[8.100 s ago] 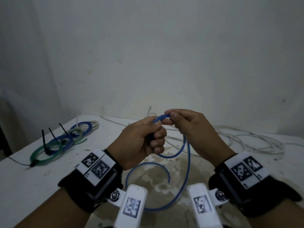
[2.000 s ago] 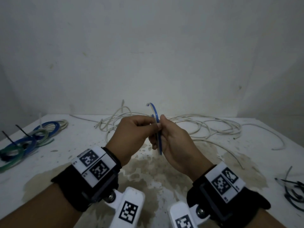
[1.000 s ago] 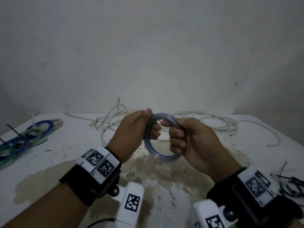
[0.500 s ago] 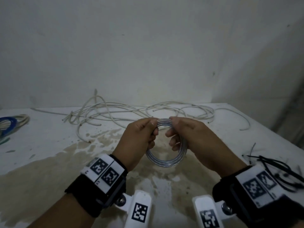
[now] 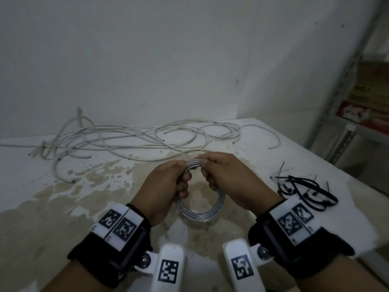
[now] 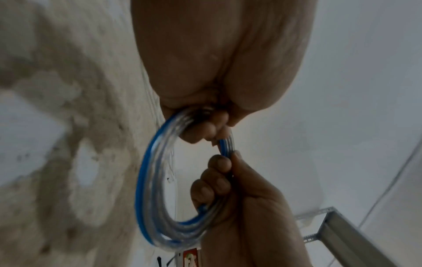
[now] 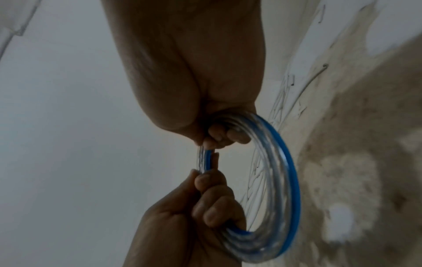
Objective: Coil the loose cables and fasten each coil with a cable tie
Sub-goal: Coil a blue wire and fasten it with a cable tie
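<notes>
A blue cable wound into a small coil (image 5: 197, 213) hangs upright above the stained table (image 5: 63, 207). My left hand (image 5: 168, 184) grips the coil's left side and my right hand (image 5: 219, 175) grips its right side, thumbs meeting near the top. The left wrist view shows the blue coil (image 6: 146, 180) with my left hand (image 6: 212, 130) curled round it above and my right hand (image 6: 223, 173) below. In the right wrist view my right hand (image 7: 219, 135) and left hand (image 7: 210, 191) clasp the coil (image 7: 287, 171). No tie is on this coil.
A tangle of loose white cables (image 5: 130, 138) lies along the table's back by the wall. A heap of black cable ties (image 5: 305, 190) sits at the right near the table's edge. Metal shelving (image 5: 345, 114) stands beyond the right edge.
The loose blue cable has been wound into a tight coil held by both hands. My view has swung right, so the finished coils at the left left the frame and the ties came in.
</notes>
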Motion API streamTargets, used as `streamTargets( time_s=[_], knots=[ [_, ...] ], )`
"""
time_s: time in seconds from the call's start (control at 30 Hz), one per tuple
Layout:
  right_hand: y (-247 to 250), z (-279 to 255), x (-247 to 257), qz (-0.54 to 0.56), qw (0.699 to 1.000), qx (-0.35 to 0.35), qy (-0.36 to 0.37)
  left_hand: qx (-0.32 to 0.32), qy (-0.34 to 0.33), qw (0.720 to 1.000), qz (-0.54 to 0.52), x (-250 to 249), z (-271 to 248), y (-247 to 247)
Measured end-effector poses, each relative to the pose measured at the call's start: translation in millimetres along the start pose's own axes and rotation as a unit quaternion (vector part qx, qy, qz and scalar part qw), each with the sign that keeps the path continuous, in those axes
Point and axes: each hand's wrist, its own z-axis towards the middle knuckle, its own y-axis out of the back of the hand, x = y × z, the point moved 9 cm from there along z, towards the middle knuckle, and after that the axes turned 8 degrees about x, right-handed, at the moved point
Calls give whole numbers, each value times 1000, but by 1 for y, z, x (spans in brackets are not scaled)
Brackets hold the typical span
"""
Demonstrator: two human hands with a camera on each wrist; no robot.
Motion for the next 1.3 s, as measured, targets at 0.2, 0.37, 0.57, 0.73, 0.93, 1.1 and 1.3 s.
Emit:
streamTargets(
  time_s=[0.2,0.37,0.57,0.73,0.93,1.1,1.3],
  knots=[
    [18,-14,-12,19,999,-9,-42,-14,28,999,-40,19,6,-6],
    [97,-27,-5,-197,971,-107,-80,-56,20,991,-122,27,5,15],
    [161,-28,-38,-401,882,-115,-220,-85,-4,976,-201,35,1,30],
    [164,-18,-77,-503,808,-39,-306,-106,-3,967,-230,44,-2,41],
    [155,-19,-85,-530,765,-29,-365,-106,-3,965,-242,47,-1,45],
    [148,-25,-84,-568,734,-12,-373,-104,-1,962,-251,49,0,47],
    [147,-36,-85,-533,759,2,-373,-106,0,964,-243,48,0,47]
  ],
)
